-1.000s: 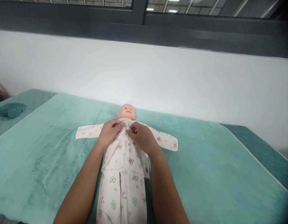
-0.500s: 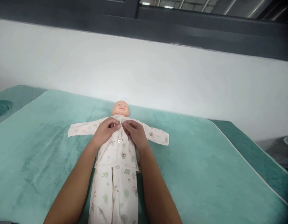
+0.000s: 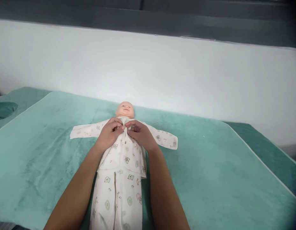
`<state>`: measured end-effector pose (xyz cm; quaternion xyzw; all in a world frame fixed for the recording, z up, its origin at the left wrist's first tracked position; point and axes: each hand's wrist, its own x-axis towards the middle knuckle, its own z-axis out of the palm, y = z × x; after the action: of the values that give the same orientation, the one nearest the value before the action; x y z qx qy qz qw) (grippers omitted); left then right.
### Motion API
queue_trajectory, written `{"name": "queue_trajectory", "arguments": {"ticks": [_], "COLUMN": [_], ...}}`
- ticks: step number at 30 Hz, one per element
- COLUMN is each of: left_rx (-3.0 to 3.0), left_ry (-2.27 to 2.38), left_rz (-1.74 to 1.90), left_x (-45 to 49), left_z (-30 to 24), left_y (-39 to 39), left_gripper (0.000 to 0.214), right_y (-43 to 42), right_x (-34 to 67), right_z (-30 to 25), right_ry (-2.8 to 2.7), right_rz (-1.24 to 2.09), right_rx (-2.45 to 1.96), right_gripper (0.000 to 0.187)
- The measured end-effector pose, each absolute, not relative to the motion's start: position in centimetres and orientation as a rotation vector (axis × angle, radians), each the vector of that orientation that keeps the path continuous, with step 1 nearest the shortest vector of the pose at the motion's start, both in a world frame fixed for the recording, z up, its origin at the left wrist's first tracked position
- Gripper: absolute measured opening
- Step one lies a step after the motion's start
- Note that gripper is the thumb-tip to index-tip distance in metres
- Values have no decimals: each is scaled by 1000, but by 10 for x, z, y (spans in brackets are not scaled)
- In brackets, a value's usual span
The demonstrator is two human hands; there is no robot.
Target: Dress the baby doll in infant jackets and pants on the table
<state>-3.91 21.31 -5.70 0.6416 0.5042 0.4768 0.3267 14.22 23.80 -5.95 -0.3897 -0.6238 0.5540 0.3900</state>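
A baby doll [image 3: 125, 109] lies on its back, its head toward the wall. It wears a white printed baby shirt [image 3: 126, 159], sleeves spread out to both sides, and matching printed trousers [image 3: 128, 201]. At the doll's chest my left hand [image 3: 110, 132] pinches one front edge of the shirt. My right hand [image 3: 139, 132] meets it from the other side, thumb and fingers closed on the opposite edge. The fabric is pulled up into a small fold between my fingertips. Any fastener there is hidden by the fingers.
Under the doll spreads a light green plush cover [image 3: 210, 179] with a pale border line. A darker green strip [image 3: 258, 143] runs along the right side. Behind stands a white wall [image 3: 148, 70] below a dark frame [image 3: 90, 19].
The shirt front between my fingertips is now drawn together and raised slightly; the round white fastener seen below the hands no longer shows. My right hand has shifted a little. The view has tilted.
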Motion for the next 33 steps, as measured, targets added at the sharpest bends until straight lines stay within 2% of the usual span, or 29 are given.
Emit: {"name": "queue_trajectory", "arguments": {"ticks": [10, 17, 33], "left_rx": [1693, 1672, 1518], "left_ry": [1307, 1349, 1066], "left_rz": [1230, 1168, 1199], "left_x": [-40, -42, -53], "left_z": [-52, -52, -63], "left_y": [211, 209, 215], "left_gripper": [32, 17, 20], "right_y": [241, 242, 244], "right_x": [141, 139, 144], "right_z": [-58, -57, -60], "right_ry": [-1603, -1596, -1620], "right_rz": [1432, 1458, 1474], "right_rx": [-933, -941, -891], "right_gripper": [23, 29, 25]}}
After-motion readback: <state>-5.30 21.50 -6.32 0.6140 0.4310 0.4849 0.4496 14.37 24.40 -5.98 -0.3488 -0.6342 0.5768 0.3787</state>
